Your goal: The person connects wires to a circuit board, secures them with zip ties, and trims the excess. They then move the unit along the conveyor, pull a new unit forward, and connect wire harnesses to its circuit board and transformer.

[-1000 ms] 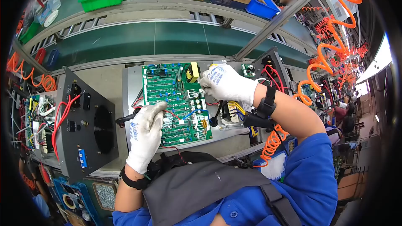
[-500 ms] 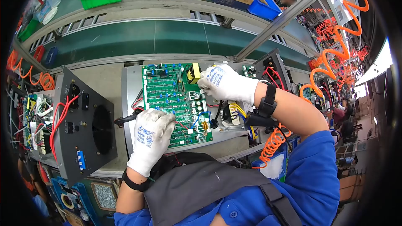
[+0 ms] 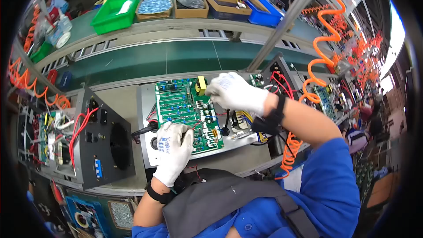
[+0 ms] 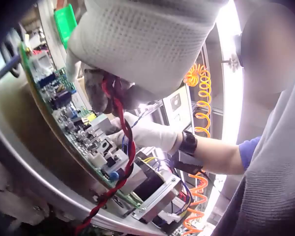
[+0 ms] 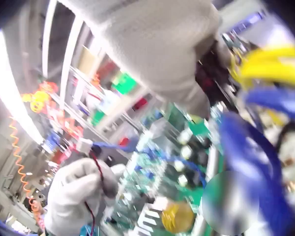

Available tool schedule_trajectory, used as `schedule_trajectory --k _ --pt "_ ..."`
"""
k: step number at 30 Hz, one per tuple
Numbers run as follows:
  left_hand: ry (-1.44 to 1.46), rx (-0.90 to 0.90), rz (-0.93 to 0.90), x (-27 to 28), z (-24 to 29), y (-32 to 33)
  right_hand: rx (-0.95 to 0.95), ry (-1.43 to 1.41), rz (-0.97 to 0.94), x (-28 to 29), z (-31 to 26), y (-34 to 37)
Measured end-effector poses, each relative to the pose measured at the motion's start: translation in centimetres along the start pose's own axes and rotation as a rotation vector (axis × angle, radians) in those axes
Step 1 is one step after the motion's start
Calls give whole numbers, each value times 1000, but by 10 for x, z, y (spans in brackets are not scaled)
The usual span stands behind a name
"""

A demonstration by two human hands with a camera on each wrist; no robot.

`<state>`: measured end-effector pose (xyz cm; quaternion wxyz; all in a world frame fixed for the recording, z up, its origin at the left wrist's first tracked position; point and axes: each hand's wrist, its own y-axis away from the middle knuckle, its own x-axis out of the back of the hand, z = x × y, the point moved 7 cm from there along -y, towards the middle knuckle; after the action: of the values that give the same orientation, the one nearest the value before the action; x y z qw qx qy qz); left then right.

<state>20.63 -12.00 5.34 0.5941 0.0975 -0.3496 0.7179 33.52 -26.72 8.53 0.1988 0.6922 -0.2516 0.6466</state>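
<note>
A green circuit board lies on a grey metal chassis plate. My gloved left hand is over the board's near left part, fingers bent. In the left wrist view it grips a twisted red and black wire, which hangs down past the board edge. A small white plug shows beside that hand in the right wrist view. My gloved right hand is at the board's right edge, beside the yellow transformer. Its fingertips point down among parts and dark wires; I cannot tell whether they hold anything.
A black fan housing with red wires stands on the left. Right of the board sits a wire-wound transformer with yellow and blue leads. Behind runs a green conveyor, with a green bin above. Orange coiled hoses hang at right.
The head view has tilted upward. My left hand has bent its fingers more and shifted over the board's near part. My right hand remains by the yellow transformer.
</note>
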Motion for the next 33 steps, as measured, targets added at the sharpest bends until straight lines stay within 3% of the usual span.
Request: schedule_trajectory --k 2,5,6,7,8,10,11,13,14,15,17,19,21,22,23,25,27,31,33 --pt "17 46 -11 -5 -5 2 -69 -343 -49 20 -27 15" --pt "53 85 -50 -15 -1 3 -314 -925 -135 2 -44 37" --pt "126 32 -51 -19 4 2 -426 -990 -180 5 -49 39" --pt "196 -21 -53 -21 12 0 -427 -989 -177 3 -50 41" --pt "144 -92 -95 -20 25 1 -438 -1192 -77 2 -50 45" --pt "194 -51 -42 -12 25 -4 -473 -1695 45 -11 -50 55" --pt "247 -8 15 -7 25 -8 -370 -1727 66 -23 -41 58" --pt "139 -117 18 7 49 -15 -550 -1397 -265 -14 -45 76" --pt "147 -264 -92 -2 55 -14 -439 -1261 -365 -11 -50 78" --pt "153 -410 -196 -11 61 -11 -483 -1475 -368 -11 -60 81" --pt "146 -399 -199 -16 61 -13 -451 -1417 -328 -20 -54 84" --pt "192 -262 -240 -22 46 -15 -467 -1304 -333 -14 -53 81" --pt "223 -169 -247 -28 38 -18 -614 -1081 -337 -18 -46 77" --pt "240 -153 -172 -26 32 -20 -455 -870 -243 -5 -47 60" --pt "257 -136 -96 -22 26 -21 -516 -818 -313 7 -46 55" --pt "268 -26 8 -11 5 -22 -397 -342 -214 12 -24 27" --pt "214 88 74 8 -16 -17 -479 -233 -476 -13 3 15" --pt "161 125 9 21 -52 8 -412 7 -478 -28 7 1" --pt "176 83 30 17 -60 19 -484 -8 -557 -41 16 -3"
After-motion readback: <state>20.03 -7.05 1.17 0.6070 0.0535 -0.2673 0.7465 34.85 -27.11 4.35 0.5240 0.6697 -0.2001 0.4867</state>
